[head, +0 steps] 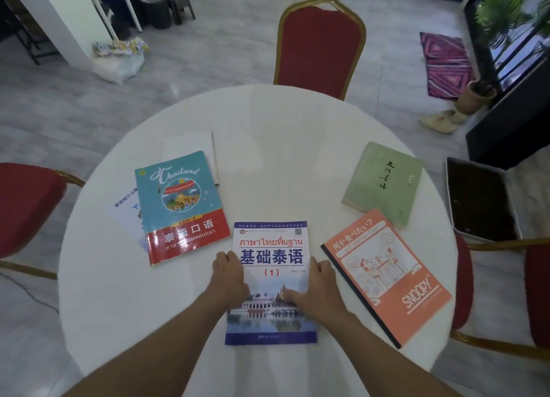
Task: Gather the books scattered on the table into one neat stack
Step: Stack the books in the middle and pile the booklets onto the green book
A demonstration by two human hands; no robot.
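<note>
White round desk, books spread flat on it. Blue-white textbook lies near centre, close to the person. Left hand grips its left edge. Right hand grips its right edge, thumb on the cover. Teal-red Thailand book sits to the left, overlapping a white leaflet and a white book. Orange Snoopy notebook is just right of the textbook, apart. Green book lies behind the notebook; contact unclear.

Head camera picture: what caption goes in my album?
Left hand and right hand hold the blue-and-white book on the round table; teal book, green book and orange notebook lie apart.
</note>
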